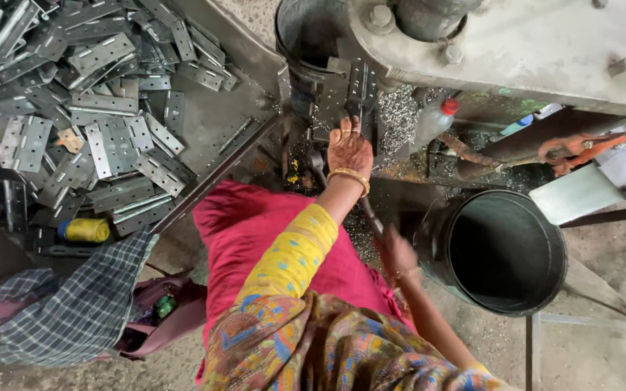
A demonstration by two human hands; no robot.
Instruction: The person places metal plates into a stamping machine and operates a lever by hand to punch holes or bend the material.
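Resting under the press, a metal hinge plate is pinned flat by the left hand; a lever is gripped by the blurred right hand. Many hinge plates (apparently unprocessed) are heaped alongside.

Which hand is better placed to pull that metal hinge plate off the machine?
Probably the left hand: its fingers already rest on the hinge plate at the machine. The right hand is lower, blurred, by a lever near the black bucket.

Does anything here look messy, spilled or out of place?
Yes. Metal shavings lie scattered over the machine bed beside the left hand, and the hinge plates sit in a jumbled heap, not stacked. The right hand is blurred.
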